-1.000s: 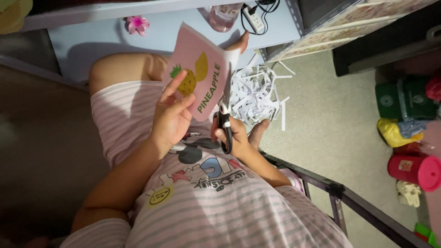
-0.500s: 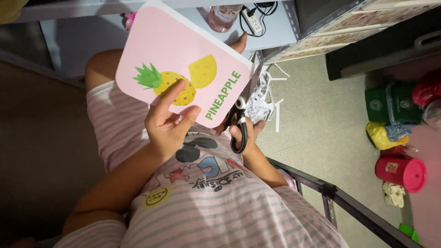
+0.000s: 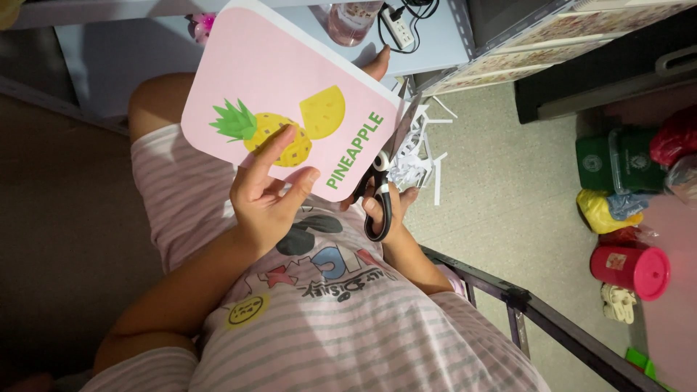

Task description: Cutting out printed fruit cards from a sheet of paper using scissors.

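My left hand (image 3: 270,190) holds a pink card (image 3: 290,94) with a pineapple picture and green lettering, thumb on its face, gripping it at the lower edge. My right hand (image 3: 385,210) grips black-handled scissors (image 3: 379,190) with fingers through the loops. The blades reach up along the card's right edge and are partly hidden behind it. The card is lifted over my lap and covers my knees.
White paper strips (image 3: 417,152) lie on the floor past my right knee. A blue desk surface (image 3: 435,36) with a power strip (image 3: 398,25) and a pink bottle (image 3: 353,18) is ahead. A metal frame bar (image 3: 530,305), green boxes (image 3: 617,160) and a red tub (image 3: 630,270) are on the right.
The card has come up closer to the camera and turned flatter toward me. The scissors have stayed at its right edge, shifting slightly right.
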